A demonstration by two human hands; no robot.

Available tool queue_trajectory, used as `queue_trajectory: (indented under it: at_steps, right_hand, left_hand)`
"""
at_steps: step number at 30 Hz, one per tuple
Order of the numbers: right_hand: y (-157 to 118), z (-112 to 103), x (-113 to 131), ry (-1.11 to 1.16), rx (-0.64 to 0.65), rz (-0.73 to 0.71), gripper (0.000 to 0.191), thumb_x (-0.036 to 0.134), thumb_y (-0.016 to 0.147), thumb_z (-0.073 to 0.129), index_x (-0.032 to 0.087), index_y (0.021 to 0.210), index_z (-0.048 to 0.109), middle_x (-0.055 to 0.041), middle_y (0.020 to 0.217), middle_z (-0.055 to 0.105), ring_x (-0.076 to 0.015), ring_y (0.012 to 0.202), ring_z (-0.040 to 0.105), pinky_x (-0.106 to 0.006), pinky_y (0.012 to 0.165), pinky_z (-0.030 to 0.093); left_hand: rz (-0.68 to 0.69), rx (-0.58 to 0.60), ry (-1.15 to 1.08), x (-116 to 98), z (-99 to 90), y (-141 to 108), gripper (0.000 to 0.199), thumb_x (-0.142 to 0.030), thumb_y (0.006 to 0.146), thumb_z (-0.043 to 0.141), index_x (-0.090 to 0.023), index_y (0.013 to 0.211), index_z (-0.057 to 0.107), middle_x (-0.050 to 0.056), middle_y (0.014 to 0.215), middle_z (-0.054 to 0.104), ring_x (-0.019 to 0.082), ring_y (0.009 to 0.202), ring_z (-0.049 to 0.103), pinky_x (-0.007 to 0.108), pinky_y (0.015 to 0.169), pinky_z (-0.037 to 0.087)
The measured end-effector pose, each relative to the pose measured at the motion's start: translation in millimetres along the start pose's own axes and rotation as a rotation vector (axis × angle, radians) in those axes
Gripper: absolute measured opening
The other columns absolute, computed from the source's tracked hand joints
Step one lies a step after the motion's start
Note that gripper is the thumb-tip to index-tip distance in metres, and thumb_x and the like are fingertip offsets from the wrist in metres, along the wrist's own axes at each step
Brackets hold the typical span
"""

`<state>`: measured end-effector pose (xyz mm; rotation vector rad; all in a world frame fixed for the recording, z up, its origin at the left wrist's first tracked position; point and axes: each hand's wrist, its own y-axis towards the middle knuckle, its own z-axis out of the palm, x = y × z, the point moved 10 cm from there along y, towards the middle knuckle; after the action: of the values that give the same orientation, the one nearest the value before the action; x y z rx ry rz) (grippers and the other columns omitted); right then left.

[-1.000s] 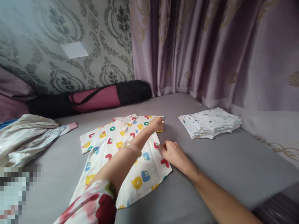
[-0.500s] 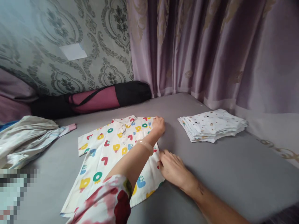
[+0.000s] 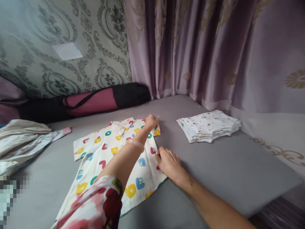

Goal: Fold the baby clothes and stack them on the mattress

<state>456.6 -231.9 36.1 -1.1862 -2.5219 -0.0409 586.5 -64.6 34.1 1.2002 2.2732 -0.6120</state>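
Observation:
A white short-sleeved shirt (image 3: 128, 178) with a collar and coloured letter-like prints lies spread on the grey bed surface. My left hand (image 3: 152, 121) reaches across it to the far right shoulder, fingers closed on the fabric there, with a sliver of white cloth past the fingertips. The left forearm, with a pale bangle (image 3: 135, 144) and a floral sleeve, covers part of the shirt's middle. My right hand (image 3: 168, 162) is at the shirt's right side seam, thumb and fingers pinching its edge.
A stack of folded white printed cloths (image 3: 209, 125) sits to the right. Crumpled clothes (image 3: 28, 140) lie at the left. A long black and maroon bag (image 3: 92, 101) rests along the wall, beside purple curtains (image 3: 176, 51). The bed's edge (image 3: 274, 198) drops at lower right.
The view has turned slightly right. My left hand has moved a little up along the shirt's shoulder, and the right sleeve now shows spread beside it. My right hand stays at the side edge.

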Motion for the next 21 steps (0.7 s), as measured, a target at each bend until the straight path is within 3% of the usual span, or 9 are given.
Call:
queue_trajectory:
  at_steps: [5, 8, 11, 14, 21]
  right_hand:
    - [-3, -2, 9, -0.078, -0.057, -0.044, 0.022, 0.019, 0.098, 0.034, 0.018, 0.102, 0.056, -0.0122, 0.108, 0.061, -0.0218, 0.094, 0.064, -0.029, 0.073, 0.042]
    - [0, -4, 6, 0.019, -0.062, -0.016, 0.021, 0.021, 0.099, 0.033, 0.017, 0.100, 0.054, -0.0114, 0.100, 0.065, -0.0216, 0.092, 0.065, -0.028, 0.071, 0.041]
    - [5, -1, -1, 0.215, -0.034, 0.025, 0.024, 0.030, 0.099, 0.036, 0.016, 0.113, 0.049, -0.0075, 0.088, 0.068, -0.0205, 0.081, 0.067, -0.027, 0.065, 0.040]
    - [6, 3, -2, 0.334, -0.007, 0.034, 0.044, 0.036, 0.095, 0.045, 0.014, 0.132, 0.038, -0.0091, 0.092, 0.069, -0.0213, 0.083, 0.067, -0.027, 0.066, 0.041]
    - [-15, 1, 25, 0.332, 0.015, -0.088, 0.056, 0.023, 0.088, 0.047, 0.018, 0.142, 0.032, -0.0108, 0.107, 0.068, -0.0245, 0.092, 0.066, -0.032, 0.076, 0.046]
  left_hand:
    - [-0.053, 0.018, -0.308, 17, -22.0, 1, 0.012, -0.019, 0.080, 0.058, -0.011, 0.086, 0.064, 0.010, 0.083, 0.071, 0.015, 0.071, 0.069, 0.022, 0.064, 0.055]
    - [-0.084, 0.006, -0.468, 26, -35.0, -2, 0.005, -0.016, 0.078, 0.058, -0.012, 0.076, 0.061, 0.008, 0.073, 0.068, 0.014, 0.066, 0.068, 0.023, 0.064, 0.056]
    - [-0.113, -0.020, -0.606, 37, -48.0, -7, 0.007, -0.014, 0.076, 0.059, -0.013, 0.069, 0.058, 0.005, 0.066, 0.066, 0.014, 0.062, 0.067, 0.026, 0.065, 0.057]
    - [-0.132, -0.037, -0.725, 49, -59.9, -12, 0.006, -0.014, 0.074, 0.061, -0.014, 0.069, 0.057, 0.004, 0.064, 0.066, 0.015, 0.060, 0.067, 0.029, 0.066, 0.058]
    - [-0.188, -0.084, -0.905, 83, -83.8, -20, 0.010, -0.013, 0.069, 0.066, -0.013, 0.070, 0.055, 0.003, 0.059, 0.063, 0.012, 0.051, 0.063, 0.027, 0.060, 0.057]
